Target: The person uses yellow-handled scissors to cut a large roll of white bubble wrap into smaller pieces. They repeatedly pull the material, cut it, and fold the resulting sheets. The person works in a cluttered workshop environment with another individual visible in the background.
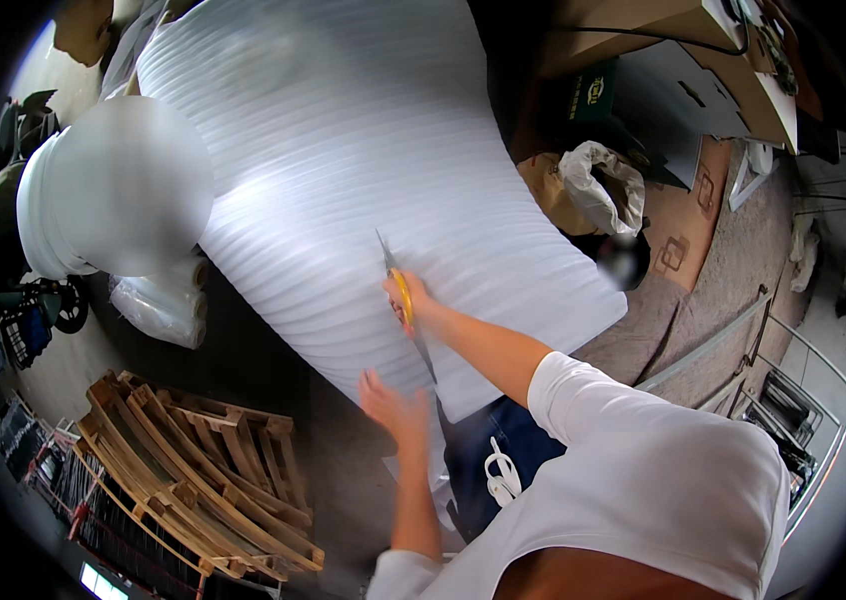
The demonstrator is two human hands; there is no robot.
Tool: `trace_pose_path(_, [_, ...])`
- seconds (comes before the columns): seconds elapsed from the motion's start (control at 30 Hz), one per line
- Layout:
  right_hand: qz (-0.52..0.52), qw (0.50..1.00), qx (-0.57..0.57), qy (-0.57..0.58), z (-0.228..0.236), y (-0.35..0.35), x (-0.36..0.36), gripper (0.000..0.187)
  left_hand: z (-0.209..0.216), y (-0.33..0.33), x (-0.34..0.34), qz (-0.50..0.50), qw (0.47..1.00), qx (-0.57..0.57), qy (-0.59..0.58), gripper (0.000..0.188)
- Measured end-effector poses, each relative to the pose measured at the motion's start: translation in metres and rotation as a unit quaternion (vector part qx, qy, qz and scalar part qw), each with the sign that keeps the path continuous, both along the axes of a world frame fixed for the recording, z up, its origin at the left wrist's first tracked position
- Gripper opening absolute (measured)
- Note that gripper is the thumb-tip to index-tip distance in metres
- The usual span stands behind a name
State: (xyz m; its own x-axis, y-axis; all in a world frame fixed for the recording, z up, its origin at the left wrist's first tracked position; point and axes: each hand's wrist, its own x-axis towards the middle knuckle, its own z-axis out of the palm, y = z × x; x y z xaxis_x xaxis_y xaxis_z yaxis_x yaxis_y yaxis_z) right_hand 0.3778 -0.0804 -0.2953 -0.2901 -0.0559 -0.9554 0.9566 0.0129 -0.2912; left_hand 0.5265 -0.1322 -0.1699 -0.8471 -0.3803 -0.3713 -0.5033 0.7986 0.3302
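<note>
A wide white ridged foam sheet (343, 200) spreads out before me. My right hand (409, 298) is closed around the yellow and orange handles of a pair of scissors (402, 285), over the sheet's near part. The blades point away from me. A narrow dark gap runs through the sheet from below that hand to the near edge. My left hand (393, 405) is at the near edge, left of the gap, slightly blurred, with its fingers stretched out and apart. Its contact with the foam is not clear.
A large white roll (123, 190) stands at the left, with plastic-wrapped rolls (158, 305) below it. Wooden pallets (198, 480) lie at the lower left. Cardboard boxes (683, 85), a whitish bag (603, 185) and a metal-framed cart (793, 420) are on the right.
</note>
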Motion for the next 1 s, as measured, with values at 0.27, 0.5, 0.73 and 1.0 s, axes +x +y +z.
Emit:
trace_pose_path(0.27, [0.014, 1.0, 0.011, 0.022, 0.023, -0.008, -0.028, 0.022, -0.082, -0.039, -0.129, -0.177, 0.98, -0.072, 0.061, 0.07])
trace_pose_path(0.5, [0.021, 0.988, 0.088, 0.122, 0.063, -0.006, -0.04, 0.016, -0.058, -0.051, -0.209, -0.308, 0.946, -0.023, 0.1, 0.061])
trace_pose_path(0.73, [-0.098, 0.995, -0.033, -0.008, 0.092, -0.011, -0.069, 0.02, -0.063, -0.075, -0.239, -0.315, 0.935, 0.117, 0.11, 0.027])
trace_pose_path(1.0, [-0.097, 0.991, -0.039, -0.089, 0.094, -0.033, -0.082, 0.013, -0.054, -0.086, -0.247, -0.318, 0.918, 0.164, 0.172, 0.03])
